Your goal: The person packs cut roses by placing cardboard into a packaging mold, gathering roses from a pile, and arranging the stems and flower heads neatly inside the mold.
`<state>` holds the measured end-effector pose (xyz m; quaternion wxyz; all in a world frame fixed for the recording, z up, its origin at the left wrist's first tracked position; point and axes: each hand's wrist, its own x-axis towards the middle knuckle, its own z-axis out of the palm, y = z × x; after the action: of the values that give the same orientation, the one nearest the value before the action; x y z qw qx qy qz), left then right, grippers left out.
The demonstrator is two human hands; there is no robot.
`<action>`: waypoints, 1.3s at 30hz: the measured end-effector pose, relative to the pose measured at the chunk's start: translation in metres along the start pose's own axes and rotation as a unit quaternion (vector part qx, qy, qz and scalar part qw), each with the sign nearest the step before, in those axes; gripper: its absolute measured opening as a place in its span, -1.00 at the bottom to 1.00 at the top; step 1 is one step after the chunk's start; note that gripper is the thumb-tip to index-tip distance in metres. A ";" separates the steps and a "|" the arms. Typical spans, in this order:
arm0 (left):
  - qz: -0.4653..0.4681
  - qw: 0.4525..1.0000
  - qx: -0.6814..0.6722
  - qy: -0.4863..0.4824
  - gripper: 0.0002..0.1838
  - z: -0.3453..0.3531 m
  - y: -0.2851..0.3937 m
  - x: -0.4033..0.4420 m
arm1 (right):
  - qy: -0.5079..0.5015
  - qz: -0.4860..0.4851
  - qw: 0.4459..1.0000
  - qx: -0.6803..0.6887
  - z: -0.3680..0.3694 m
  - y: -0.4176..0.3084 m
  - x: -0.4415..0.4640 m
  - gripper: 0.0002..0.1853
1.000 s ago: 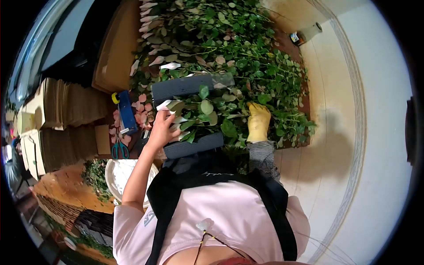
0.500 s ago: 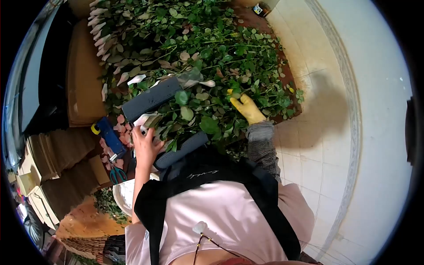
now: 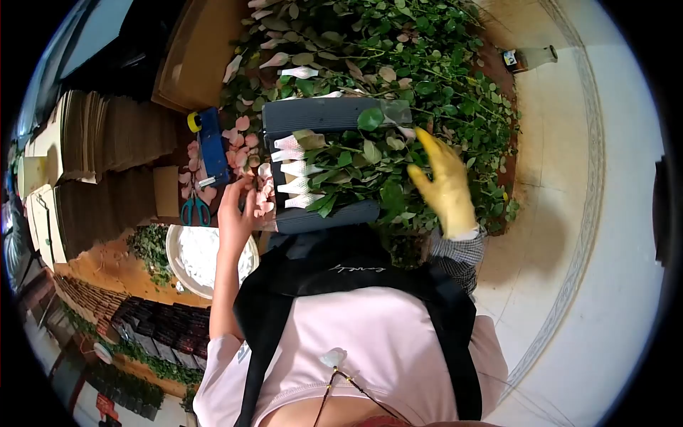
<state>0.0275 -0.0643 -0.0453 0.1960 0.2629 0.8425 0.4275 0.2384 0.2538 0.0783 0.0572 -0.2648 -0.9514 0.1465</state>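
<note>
Several roses in white mesh sleeves (image 3: 299, 169) lie in a row, heads to the left, leafy stems (image 3: 370, 153) to the right. They rest between two dark ribbed blocks, a far one (image 3: 313, 115) and a near one (image 3: 334, 216). My bare left hand (image 3: 237, 211) is over the table just left of the rose heads, near loose pink petals (image 3: 242, 142); its fingers are apart and nothing shows in them. In a yellow glove, my right hand (image 3: 445, 185) hovers by the stem side, thumb and fingers spread.
A blue tape dispenser (image 3: 212, 146) and teal-handled scissors (image 3: 196, 211) lie on the left. Below them stands a basin (image 3: 171, 252) of white pieces. Cardboard stacks (image 3: 114, 142) line the left side. More leafy stems (image 3: 441, 57) cover the far table; a bottle (image 3: 537, 57) stands behind.
My left hand has come off the rose heads toward the petals. My right hand has drawn out of the leaves and opened. The view has turned, and the rose row now shows straight.
</note>
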 end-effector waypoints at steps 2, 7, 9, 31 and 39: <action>-0.091 0.994 -0.048 -0.043 -0.75 0.004 -0.002 -0.002 | 0.005 -0.167 0.962 0.217 0.014 -0.059 0.019 -0.37; 0.043 0.981 0.099 -0.162 -0.66 0.021 0.027 0.001 | -0.427 -0.231 0.859 -0.163 0.101 -0.111 0.042 -0.79; 0.035 0.979 0.103 -0.173 -0.67 0.020 0.033 0.006 | -0.354 -0.197 0.910 -0.084 0.127 -0.088 0.030 -0.78; 0.058 0.992 0.053 -0.097 -0.76 0.034 0.022 0.020 | -0.254 -0.231 0.922 -0.178 0.167 -0.065 0.035 -0.86; -0.022 0.980 -0.170 0.104 -0.87 -0.028 -0.025 0.025 | -0.354 -0.182 0.911 -0.111 0.153 -0.062 0.042 -0.83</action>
<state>-0.0146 -0.0788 -0.0532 0.1589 0.1615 0.7786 0.5852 0.1437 0.1869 -0.0462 -0.2872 -0.0224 -0.9511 0.1111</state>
